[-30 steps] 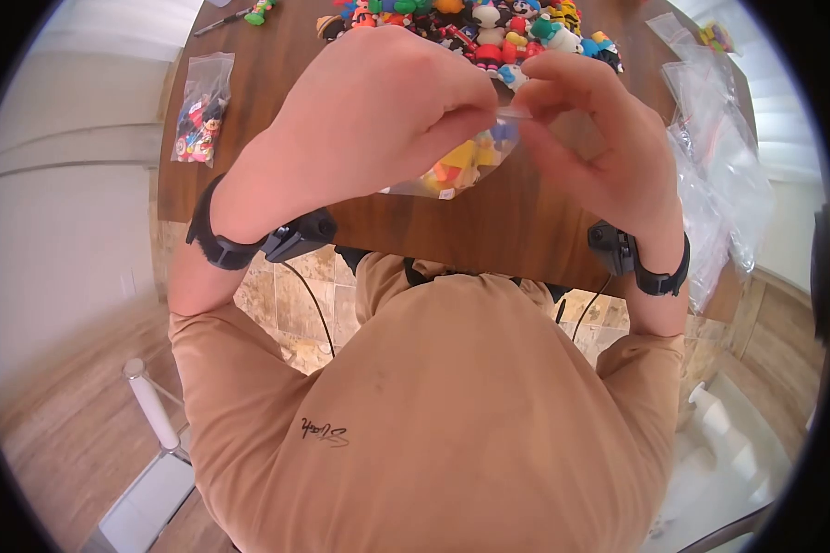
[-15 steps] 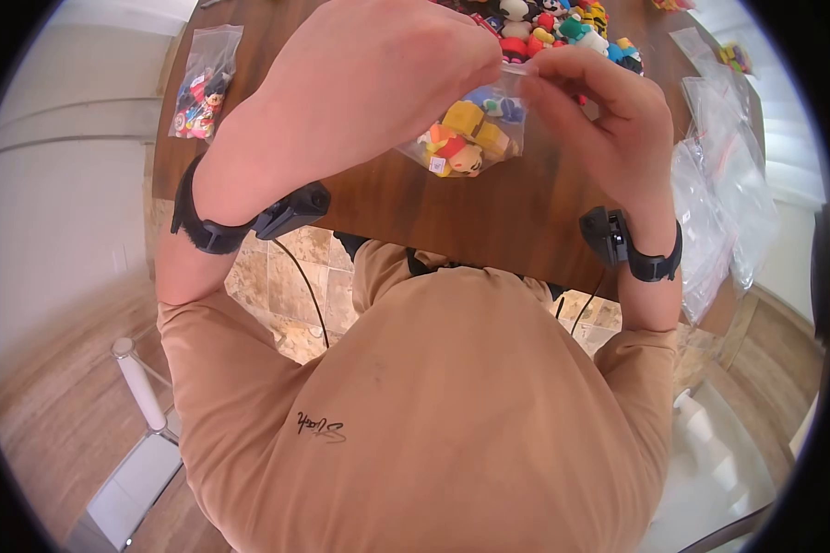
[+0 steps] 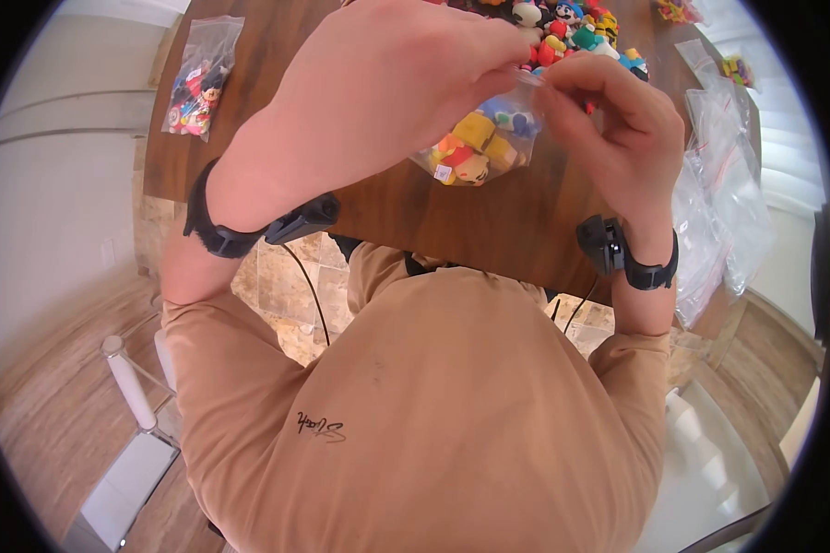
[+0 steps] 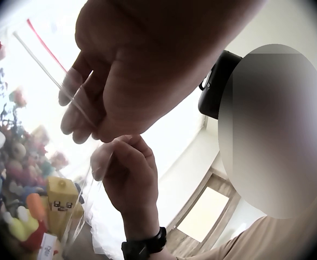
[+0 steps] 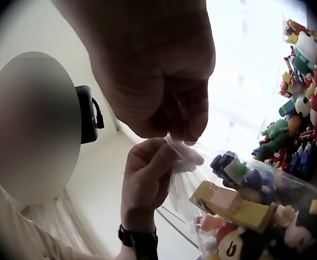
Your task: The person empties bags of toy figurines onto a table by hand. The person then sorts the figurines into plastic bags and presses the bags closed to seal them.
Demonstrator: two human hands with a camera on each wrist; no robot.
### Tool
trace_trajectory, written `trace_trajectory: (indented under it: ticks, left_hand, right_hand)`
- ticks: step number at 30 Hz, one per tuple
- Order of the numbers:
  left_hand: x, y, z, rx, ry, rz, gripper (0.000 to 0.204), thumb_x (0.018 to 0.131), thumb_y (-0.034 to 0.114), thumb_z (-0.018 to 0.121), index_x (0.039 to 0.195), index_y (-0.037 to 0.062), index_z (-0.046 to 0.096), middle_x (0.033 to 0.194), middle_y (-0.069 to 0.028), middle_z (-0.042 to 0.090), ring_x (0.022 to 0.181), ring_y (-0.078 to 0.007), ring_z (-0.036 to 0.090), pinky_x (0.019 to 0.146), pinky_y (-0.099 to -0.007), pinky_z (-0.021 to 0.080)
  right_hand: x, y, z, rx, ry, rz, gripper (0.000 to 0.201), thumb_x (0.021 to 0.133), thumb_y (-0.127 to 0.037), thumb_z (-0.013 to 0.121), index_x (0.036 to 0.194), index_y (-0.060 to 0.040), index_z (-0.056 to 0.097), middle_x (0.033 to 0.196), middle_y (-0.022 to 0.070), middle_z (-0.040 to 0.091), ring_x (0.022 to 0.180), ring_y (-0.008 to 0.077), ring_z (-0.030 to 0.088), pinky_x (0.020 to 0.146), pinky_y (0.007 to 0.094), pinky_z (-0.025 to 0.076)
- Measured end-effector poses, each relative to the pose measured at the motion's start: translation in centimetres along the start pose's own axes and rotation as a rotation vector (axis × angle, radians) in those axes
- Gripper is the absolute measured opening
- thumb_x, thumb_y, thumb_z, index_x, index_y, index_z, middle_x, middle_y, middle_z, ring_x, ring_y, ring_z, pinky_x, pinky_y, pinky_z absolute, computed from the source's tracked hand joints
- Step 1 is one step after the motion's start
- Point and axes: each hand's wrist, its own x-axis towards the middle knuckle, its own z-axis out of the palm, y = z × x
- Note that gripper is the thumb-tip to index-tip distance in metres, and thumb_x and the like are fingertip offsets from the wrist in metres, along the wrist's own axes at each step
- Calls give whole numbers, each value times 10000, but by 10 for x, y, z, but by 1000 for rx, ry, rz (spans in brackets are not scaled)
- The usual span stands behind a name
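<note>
A clear zip bag (image 3: 478, 146) with small toy figures in it hangs between my hands, above the front of the table. My left hand (image 3: 406, 88) pinches its top edge from the left, its back covering part of the bag. My right hand (image 3: 618, 129) holds the same edge at the right corner between thumb and forefinger. In the left wrist view a red line and a white one run past the fingers of the left hand (image 4: 112, 86). Inside the bag the right wrist view shows a yellow blocky figure (image 5: 231, 206) and a blue one.
Behind my hands lies a heap of colourful toy figures (image 3: 563, 28). A filled zip bag (image 3: 198, 88) is on the table's left side. Flat clear bags (image 3: 710, 203) lie along the right edge, with small filled bags (image 3: 736, 70) beyond them.
The toy-filled bag shows more fully below my hands than a second ago. Both hands have shifted slightly rightward since half a second ago, still pinching the bag's top edge.
</note>
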Motion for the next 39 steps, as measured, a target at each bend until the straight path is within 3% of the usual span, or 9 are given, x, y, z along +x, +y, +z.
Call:
trace_trajectory:
  ticks: [1, 3, 17, 24, 39]
  left_hand:
    - [-1, -1, 5, 1, 5, 2, 121, 843, 133, 702, 907, 37, 667, 788, -102, 648, 730, -291, 651, 640, -372, 517]
    - [-5, -2, 14, 13, 191, 56, 122, 842, 113, 725, 948, 66, 690, 786, -94, 663, 706, -297, 631, 602, -360, 496]
    - [-16, -16, 24, 10, 294, 85, 143, 822, 82, 743, 948, 54, 681, 829, -92, 663, 743, -288, 640, 625, -350, 508]
    - [-21, -21, 27, -149, 317, 105, 152, 822, 83, 745, 956, 42, 687, 847, -96, 674, 758, -290, 649, 649, -354, 519]
    - [-19, -22, 38, -208, 403, 164, 118, 782, 12, 715, 886, 41, 669, 801, -75, 655, 704, -260, 643, 597, -329, 508]
  right_hand:
    - [0, -1, 1, 23, 9, 28, 57, 854, -63, 705, 899, -35, 686, 736, 19, 663, 635, 76, 634, 585, 224, 507]
    - [1, -2, 2, 44, 17, 53, 50, 855, -65, 703, 892, -35, 685, 731, 16, 664, 634, 73, 635, 585, 224, 508]
    - [9, -21, 8, -14, 12, 206, 50, 859, -58, 683, 885, -20, 665, 726, 4, 665, 657, 54, 633, 608, 211, 498]
    - [11, -24, 11, 7, -5, 208, 39, 850, -41, 676, 866, -15, 652, 702, 1, 642, 638, 57, 618, 598, 215, 494]
    - [11, -28, 12, -63, -6, 190, 36, 832, -41, 673, 858, -21, 658, 704, 21, 658, 638, 79, 639, 576, 233, 502]
